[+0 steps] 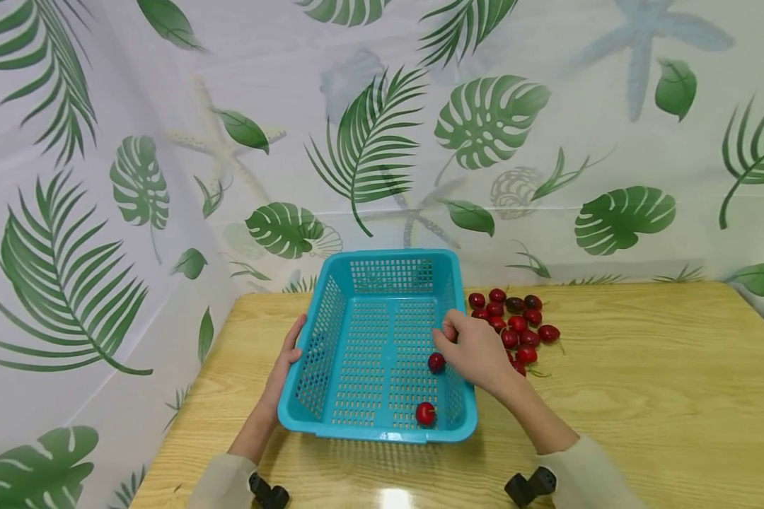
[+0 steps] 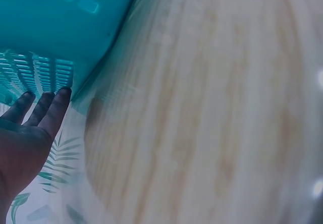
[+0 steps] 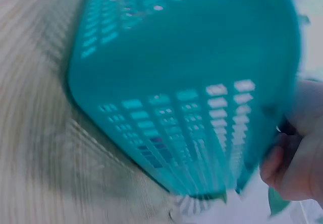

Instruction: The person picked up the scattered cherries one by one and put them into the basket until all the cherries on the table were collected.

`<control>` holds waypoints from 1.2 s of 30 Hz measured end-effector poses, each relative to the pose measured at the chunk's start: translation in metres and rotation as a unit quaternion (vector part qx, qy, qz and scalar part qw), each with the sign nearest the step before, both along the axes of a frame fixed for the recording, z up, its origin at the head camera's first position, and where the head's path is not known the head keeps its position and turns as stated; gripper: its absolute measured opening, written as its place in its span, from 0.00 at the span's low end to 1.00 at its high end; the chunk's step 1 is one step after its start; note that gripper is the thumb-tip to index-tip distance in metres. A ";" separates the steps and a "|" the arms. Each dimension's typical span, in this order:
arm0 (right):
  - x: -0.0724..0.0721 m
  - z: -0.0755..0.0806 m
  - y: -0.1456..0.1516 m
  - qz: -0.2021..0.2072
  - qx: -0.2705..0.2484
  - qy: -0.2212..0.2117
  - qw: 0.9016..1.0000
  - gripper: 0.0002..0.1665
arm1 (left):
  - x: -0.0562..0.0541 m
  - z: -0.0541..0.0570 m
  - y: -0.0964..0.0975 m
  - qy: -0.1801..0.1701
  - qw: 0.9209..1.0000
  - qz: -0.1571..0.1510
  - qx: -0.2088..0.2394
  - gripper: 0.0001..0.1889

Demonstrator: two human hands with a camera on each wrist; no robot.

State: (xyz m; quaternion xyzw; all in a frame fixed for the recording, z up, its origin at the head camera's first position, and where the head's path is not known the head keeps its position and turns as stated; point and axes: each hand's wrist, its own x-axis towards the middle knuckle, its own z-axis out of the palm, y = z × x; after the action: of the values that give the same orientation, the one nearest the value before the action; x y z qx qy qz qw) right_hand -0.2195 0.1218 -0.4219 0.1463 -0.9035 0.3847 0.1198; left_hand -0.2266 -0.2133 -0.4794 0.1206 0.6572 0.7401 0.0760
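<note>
A turquoise plastic basket [image 1: 388,433] with a perforated floor and walls stands on the wooden table. My left hand [image 1: 281,367] lies along its left outer wall, thumb at the rim; in the left wrist view the fingers [image 2: 54,114] stretch straight against the lattice. Over the right rim reaches my right hand [image 1: 480,350], fingers curled, with no fruit showing between thumb and forefinger. Just below its fingertips, inside the basket, is a dark red cherry [image 1: 436,363]. Another, brighter cherry [image 1: 426,413] with a stem lies near the front wall.
To the right of the basket, several loose cherries [image 1: 518,324] lie in a cluster on the table [image 1: 643,382], partly behind my right hand. A leaf-patterned cloth [image 1: 382,191] hangs behind the table and along its left side.
</note>
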 end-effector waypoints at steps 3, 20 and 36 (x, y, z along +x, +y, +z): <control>0.001 -0.002 0.019 -0.015 -0.076 -0.025 0.997 0.20 | 0.001 0.000 -0.001 0.001 1.000 0.000 -0.003 0.35; 0.010 -0.014 0.122 -0.143 0.016 0.002 0.990 0.13 | -0.001 0.001 -0.003 -0.006 1.000 -0.001 -0.013 0.35; 0.010 -0.035 0.166 -0.101 0.169 -0.216 0.956 0.24 | 0.003 0.006 0.001 -0.017 1.000 0.002 0.000 0.35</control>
State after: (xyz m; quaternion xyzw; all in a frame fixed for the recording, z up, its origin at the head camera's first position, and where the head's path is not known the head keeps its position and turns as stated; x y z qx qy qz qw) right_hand -0.2092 0.2882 -0.4565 -0.0144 -0.9696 0.2351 -0.0667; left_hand -0.2238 -0.2125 -0.4737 0.1068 0.6561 0.7421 0.0859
